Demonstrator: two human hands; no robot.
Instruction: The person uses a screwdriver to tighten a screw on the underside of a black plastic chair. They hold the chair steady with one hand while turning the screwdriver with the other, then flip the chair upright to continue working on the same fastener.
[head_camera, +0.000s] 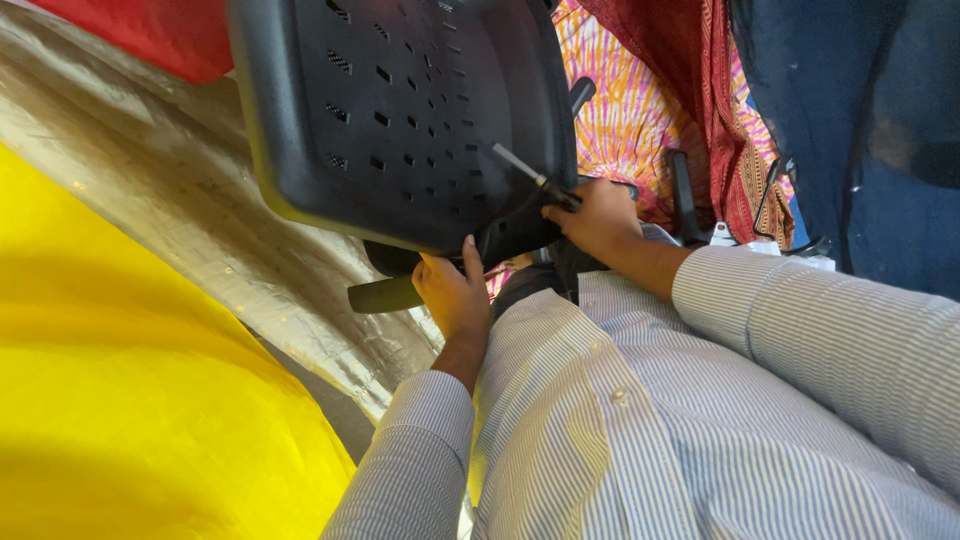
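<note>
Left hand (455, 290) pinching rim of black perforated chair seat (400, 110) | right hand (595, 215) clamped on screwdriver (535, 180) | advice: brace seat firmly, keep tool square, likely prevents slipping.

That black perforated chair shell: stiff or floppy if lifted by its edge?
The black chair shell is probably stiff: thick moulded rim, no sag where the left hand holds it. Likely light, given the vent slots. Awkward and apt to swing while the right hand holds the screwdriver.
</note>
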